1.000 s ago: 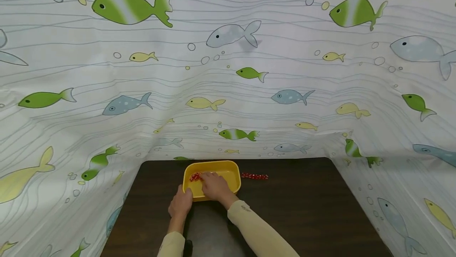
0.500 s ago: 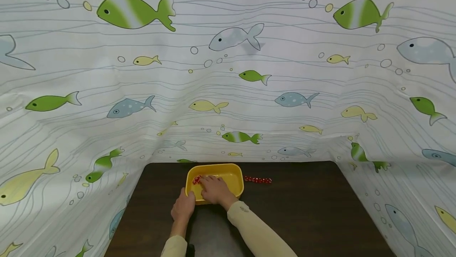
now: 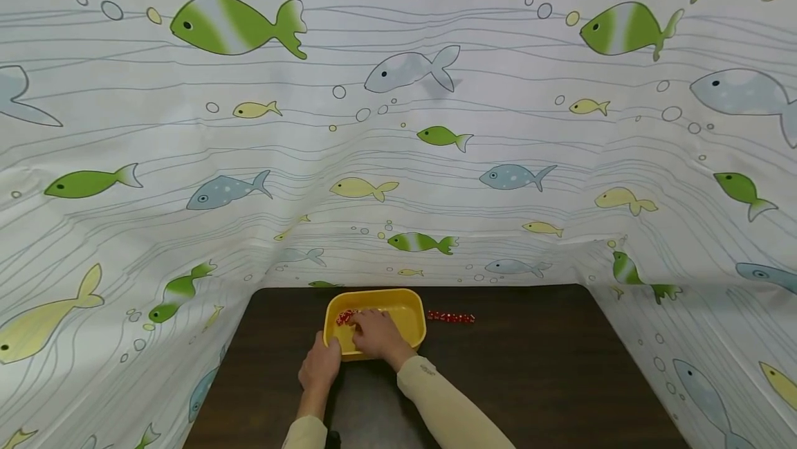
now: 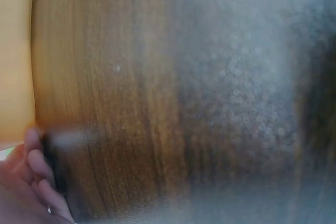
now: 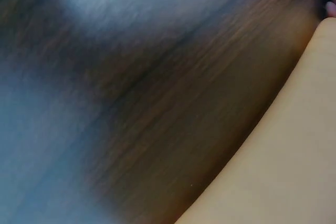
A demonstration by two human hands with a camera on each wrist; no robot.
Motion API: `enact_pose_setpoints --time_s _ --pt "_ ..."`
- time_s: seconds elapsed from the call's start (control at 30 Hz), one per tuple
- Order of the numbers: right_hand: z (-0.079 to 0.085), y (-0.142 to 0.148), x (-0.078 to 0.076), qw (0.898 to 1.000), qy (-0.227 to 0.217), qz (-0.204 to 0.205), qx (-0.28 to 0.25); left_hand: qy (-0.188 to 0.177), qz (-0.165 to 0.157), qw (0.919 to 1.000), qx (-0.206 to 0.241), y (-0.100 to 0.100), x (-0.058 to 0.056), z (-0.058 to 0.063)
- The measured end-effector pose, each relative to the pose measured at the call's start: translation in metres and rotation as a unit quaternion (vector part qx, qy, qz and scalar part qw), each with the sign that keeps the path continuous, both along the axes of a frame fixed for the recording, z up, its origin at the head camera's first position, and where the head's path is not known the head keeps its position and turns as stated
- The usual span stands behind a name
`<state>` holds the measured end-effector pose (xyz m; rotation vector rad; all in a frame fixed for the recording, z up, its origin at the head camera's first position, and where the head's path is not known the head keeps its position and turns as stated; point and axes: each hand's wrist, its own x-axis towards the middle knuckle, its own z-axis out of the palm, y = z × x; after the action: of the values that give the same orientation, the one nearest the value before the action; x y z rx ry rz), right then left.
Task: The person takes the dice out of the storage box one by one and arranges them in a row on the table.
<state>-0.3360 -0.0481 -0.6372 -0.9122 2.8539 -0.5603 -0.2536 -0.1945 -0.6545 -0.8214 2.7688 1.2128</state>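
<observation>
A yellow plastic tray [image 3: 414, 307] stands on the dark table in the head view. My left hand [image 3: 320, 368] grips its near-left corner, thumb over the rim. The left wrist view shows those fingers [image 4: 42, 169] curled under the tray's side. Inside the tray lies a small heap of red dice [image 3: 344, 317] with white dots, toward the left. My right hand [image 3: 376, 335] reaches into the tray, bent fingertips right at the heap; I cannot tell whether a die is between them. In the right wrist view the tray wall [image 5: 283, 145] fills the lower right, hiding that hand.
A row of several red dice [image 3: 451, 317] lies on the table just right of the tray. The dark wood-grain table [image 3: 523, 366] extends right and toward me. A white fish-patterned cloth [image 3: 311, 144] hangs behind and at both sides.
The right fingers, spread toward the dice half a second ago, are now drawn in and more bent at the heap. The left hand keeps its grip; the view has shifted slightly.
</observation>
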Motion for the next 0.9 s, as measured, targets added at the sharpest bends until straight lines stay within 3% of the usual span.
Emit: enact_pose_setpoints --time_s 0.23,0.43,0.9 --pt "0.0046 0.0020 -0.0016 0.998 -0.037 -0.026 -0.039 0.004 0.008 0.9999 -0.007 0.0029 0.0005 -0.0020" --pt "0.0047 0.0011 -0.0014 0.999 -0.016 -0.027 -0.031 0.002 0.009 0.9999 -0.006 0.0018 0.0014 -0.0014" --pt "0.0078 -0.0041 -0.0049 0.998 -0.026 -0.054 0.027 0.006 0.011 0.9998 -0.012 0.0008 -0.0020 -0.0057"
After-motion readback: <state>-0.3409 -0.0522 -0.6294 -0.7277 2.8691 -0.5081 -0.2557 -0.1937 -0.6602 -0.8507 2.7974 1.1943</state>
